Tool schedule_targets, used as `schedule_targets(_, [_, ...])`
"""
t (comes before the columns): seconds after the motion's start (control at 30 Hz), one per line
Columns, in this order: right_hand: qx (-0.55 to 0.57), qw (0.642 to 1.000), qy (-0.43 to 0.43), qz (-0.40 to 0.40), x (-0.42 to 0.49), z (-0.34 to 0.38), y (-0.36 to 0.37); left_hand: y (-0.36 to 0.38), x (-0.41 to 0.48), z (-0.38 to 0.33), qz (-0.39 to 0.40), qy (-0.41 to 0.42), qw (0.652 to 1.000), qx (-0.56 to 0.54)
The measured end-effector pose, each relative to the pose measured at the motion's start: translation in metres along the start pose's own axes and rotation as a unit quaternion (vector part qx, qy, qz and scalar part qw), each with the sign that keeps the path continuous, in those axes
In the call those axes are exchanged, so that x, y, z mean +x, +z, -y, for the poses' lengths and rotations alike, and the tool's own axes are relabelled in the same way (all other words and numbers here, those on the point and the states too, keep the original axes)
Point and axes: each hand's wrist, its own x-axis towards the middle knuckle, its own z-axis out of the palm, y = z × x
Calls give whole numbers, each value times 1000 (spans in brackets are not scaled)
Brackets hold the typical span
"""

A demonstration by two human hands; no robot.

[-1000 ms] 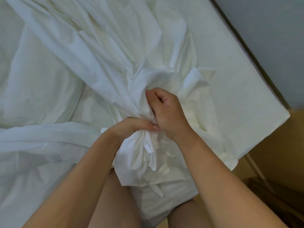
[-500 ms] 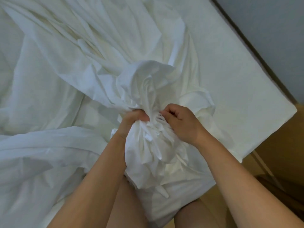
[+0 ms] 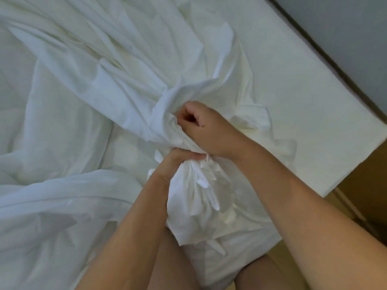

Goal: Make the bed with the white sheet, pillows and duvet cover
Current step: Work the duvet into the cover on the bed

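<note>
— White cotton-like fabric is filling most of the head view. Where is the duvet cover point(image 3: 117, 97) lying?

— It is spreading in long folds across the bed point(image 3: 303, 114), from the far left down to the near edge, where it is narrowing into a gathered bunch in front of the person.

— What is the left hand point(image 3: 178, 162) doing?

— It is gripping the neck of the bunch, with its fingers curling fully round the fabric and the thumb lying across the top. Loose ends are hanging below it (some as narrow strips).

— And the right hand point(image 3: 206, 130)?

— It is sitting just above the left, touching it. Its fingers are curling tightly into the folds, taking hold of the cloth at the upper side of the bunch.

— What is bordering the bed?

— A grey wall point(image 3: 345, 28) is running along the far right edge, with a dark strip point(image 3: 326, 59) between the two. Tan flooring point(image 3: 360, 181) is showing past the near right corner.
</note>
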Motion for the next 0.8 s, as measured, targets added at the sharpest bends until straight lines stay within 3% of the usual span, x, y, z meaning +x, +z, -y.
schedule_targets(0.1, [-50, 998, 26, -5, -6, -17, -11, -4, 4, 7, -11, 14, 995, -96])
schedule_targets(0.2, [-7, 998, 69, 7, -22, -37, -13, -4, 5, 5, -7, 41, 985, -166])
schedule_targets(0.3, [-138, 984, 104, 33, -39, -54, -7, -5, 5, 3, 60, 15, 966, -250])
schedule_targets(0.37, [-229, 970, 73, 22, -41, -58, -10, -6, 3, 7, 46, -36, 980, -192])
schedule_targets(0.47, [-135, 980, -33, -139, -34, -40, -14, -7, -5, 15, 15, -85, 996, -11])
schedule_targets(0.5, [-98, 981, -61, -155, -29, -29, -13, -7, -6, 13, 26, -91, 995, 26])
schedule_targets(0.57, [-41, 988, -84, -121, -21, -11, -6, -3, -4, 4, 67, -92, 993, 39])
schedule_targets(0.67, [52, 997, -52, -38, -14, 1, -2, -2, -1, -4, 76, -61, 995, 25])
schedule_targets(0.8, [8, 998, -52, -25, -13, 0, -5, 10, -5, 5, 14, -11, 998, -64])
